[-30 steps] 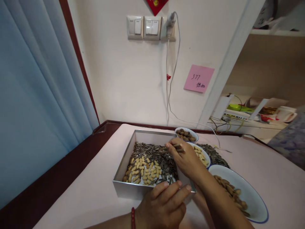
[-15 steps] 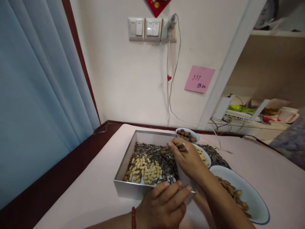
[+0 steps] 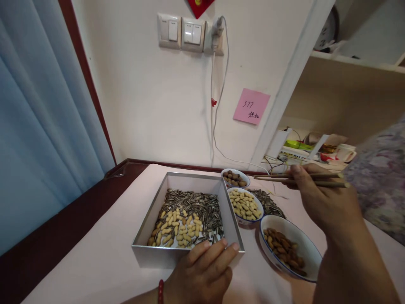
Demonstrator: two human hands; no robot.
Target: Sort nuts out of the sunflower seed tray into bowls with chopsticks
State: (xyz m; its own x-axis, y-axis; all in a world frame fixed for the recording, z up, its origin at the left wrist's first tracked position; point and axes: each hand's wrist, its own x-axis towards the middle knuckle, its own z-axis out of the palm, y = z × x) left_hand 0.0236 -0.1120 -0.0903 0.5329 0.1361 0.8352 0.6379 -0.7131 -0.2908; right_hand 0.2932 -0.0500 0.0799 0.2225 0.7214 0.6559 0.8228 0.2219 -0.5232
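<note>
My right hand (image 3: 329, 198) grips a pair of chopsticks (image 3: 303, 178), raised to the right of the box, their tips pointing left near the small bowls. Whether the tips pinch anything is too small to tell. My left hand (image 3: 205, 268) rests with outstretched fingers on the near rim of a square metal box (image 3: 152, 250). Inside the box lie striped sunflower seeds (image 3: 193, 202), peanuts in the shell (image 3: 180, 228) and a few brown nuts at the left corner. Right of it stand a bowl of peanuts (image 3: 245, 204) and a larger bowl of almond-like brown nuts (image 3: 284, 249).
A small bowl of round brown nuts (image 3: 234, 178) stands at the back. Loose sunflower seeds (image 3: 267, 202) are heaped on the pink table cover (image 3: 104, 249). A white cable (image 3: 218, 114) hangs from the wall socket onto the table. Blue curtain (image 3: 47, 126) at left.
My right hand, with the chopsticks, has left the box and moved right, past the bowls. The left hand stays on the box rim. My view has turned slightly right.
</note>
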